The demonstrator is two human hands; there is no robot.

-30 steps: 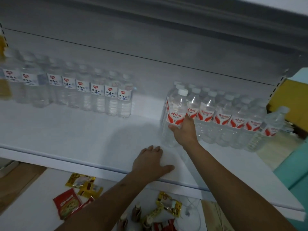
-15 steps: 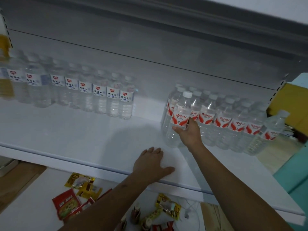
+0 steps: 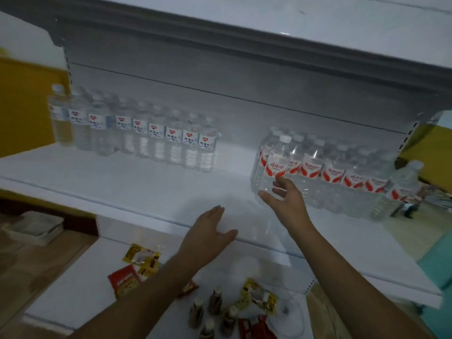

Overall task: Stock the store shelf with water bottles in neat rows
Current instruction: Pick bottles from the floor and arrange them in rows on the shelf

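Hands both open: my left hand (image 3: 210,234) lies flat on the shelf (image 3: 122,184) edge. My right hand (image 3: 287,200) hovers, fingers spread, beside the front red-label bottle (image 3: 275,167).

Right hand (image 3: 288,201) now off front bottle (image 3: 275,167).

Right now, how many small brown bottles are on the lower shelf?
5 small brown bottles, clustered together, and one by the left forearm, less certain. Blur may hide more.
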